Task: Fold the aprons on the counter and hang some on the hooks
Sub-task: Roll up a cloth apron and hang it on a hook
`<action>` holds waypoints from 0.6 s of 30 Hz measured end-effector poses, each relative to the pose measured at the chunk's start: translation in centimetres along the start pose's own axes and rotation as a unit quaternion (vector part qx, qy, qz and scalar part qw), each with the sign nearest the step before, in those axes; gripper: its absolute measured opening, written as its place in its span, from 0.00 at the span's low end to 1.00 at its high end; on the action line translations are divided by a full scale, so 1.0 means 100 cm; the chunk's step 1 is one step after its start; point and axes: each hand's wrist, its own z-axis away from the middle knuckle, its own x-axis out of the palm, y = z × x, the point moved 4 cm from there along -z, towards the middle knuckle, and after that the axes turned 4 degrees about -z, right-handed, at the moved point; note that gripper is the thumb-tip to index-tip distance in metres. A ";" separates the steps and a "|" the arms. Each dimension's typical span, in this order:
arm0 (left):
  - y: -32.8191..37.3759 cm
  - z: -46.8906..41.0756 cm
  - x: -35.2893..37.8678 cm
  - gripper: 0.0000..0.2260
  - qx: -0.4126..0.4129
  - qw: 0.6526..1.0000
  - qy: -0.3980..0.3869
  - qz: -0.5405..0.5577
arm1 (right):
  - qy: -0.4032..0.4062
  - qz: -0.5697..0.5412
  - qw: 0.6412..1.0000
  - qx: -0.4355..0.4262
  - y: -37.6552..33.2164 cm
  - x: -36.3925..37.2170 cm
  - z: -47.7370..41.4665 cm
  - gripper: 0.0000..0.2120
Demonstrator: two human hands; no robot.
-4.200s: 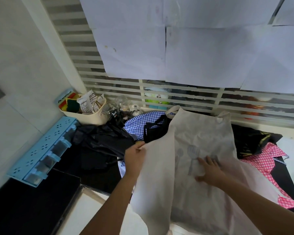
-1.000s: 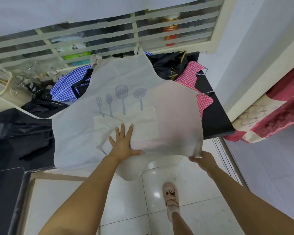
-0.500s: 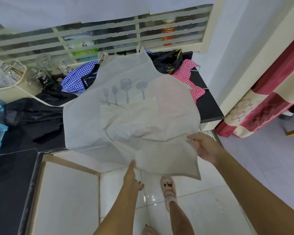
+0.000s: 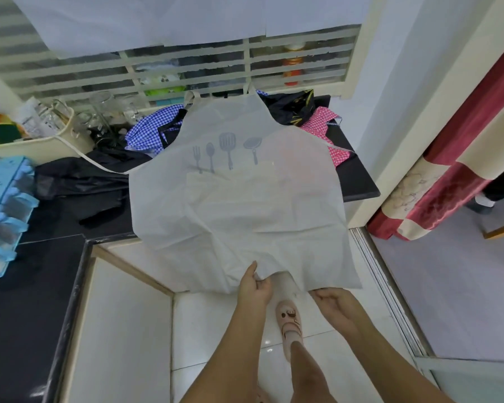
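Pinching the bottom hem of the white apron (image 4: 239,199) with the left hand (image 4: 255,289), right hand (image 4: 333,302) curled just under it (can't tell if gripping tbh), all spread across the black tabletop (image 4: 358,181) over other aprons (image 4: 143,135), lower part hanging off the front edge.

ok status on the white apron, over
Left hand pinches hem of white apron; right hand at hem, grip unclear. Apron spread flat, lower part overhanging counter. Black apron and pink checked apron bunched beneath.
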 end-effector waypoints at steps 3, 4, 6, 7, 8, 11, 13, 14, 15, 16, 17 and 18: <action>0.006 -0.003 -0.014 0.03 -0.008 0.999 -0.030 0.041 | 0.037 0.087 0.996 -0.002 0.024 0.011 0.000 0.16; 0.008 -0.003 -0.017 0.04 0.000 0.998 -0.047 0.044 | 0.044 0.073 0.996 -0.017 0.026 0.018 -0.002 0.13; 0.012 0.000 -0.024 0.02 0.021 0.996 -0.076 0.037 | 0.054 0.029 0.998 -0.030 0.029 0.032 -0.006 0.12; 0.016 0.001 -0.027 0.02 0.035 0.995 -0.092 0.035 | 0.057 -0.007 0.998 -0.035 0.030 0.038 -0.006 0.16; 0.019 0.001 -0.029 0.03 0.042 0.993 -0.103 0.040 | 0.055 -0.054 0.995 -0.057 0.027 0.041 -0.007 0.20; 0.036 0.001 -0.039 0.09 0.068 0.982 -0.146 0.095 | 0.012 -0.174 0.977 -0.121 0.016 0.049 0.000 0.37; 0.053 0.003 -0.043 0.12 0.096 0.972 -0.166 0.138 | -0.005 -0.188 0.972 -0.139 0.011 0.050 0.004 0.37; 0.062 0.004 -0.045 0.13 0.116 0.965 -0.170 0.161 | -0.008 -0.189 0.971 -0.143 0.009 0.049 0.004 0.37; 0.073 0.004 -0.048 0.14 0.142 0.957 -0.174 0.183 | -0.009 -0.187 0.972 -0.141 0.008 0.049 0.006 0.38; 0.084 0.007 -0.051 0.14 0.168 0.950 -0.174 0.196 | -0.009 -0.187 0.973 -0.136 0.008 0.046 0.005 0.41; 0.095 0.008 -0.055 0.15 0.191 0.944 -0.174 0.207 | -0.011 -0.191 0.972 -0.140 0.006 0.042 0.005 0.43; 0.103 0.012 -0.059 0.15 0.202 0.939 -0.174 0.216 | -0.007 -0.196 0.970 -0.142 0.005 0.037 0.004 0.44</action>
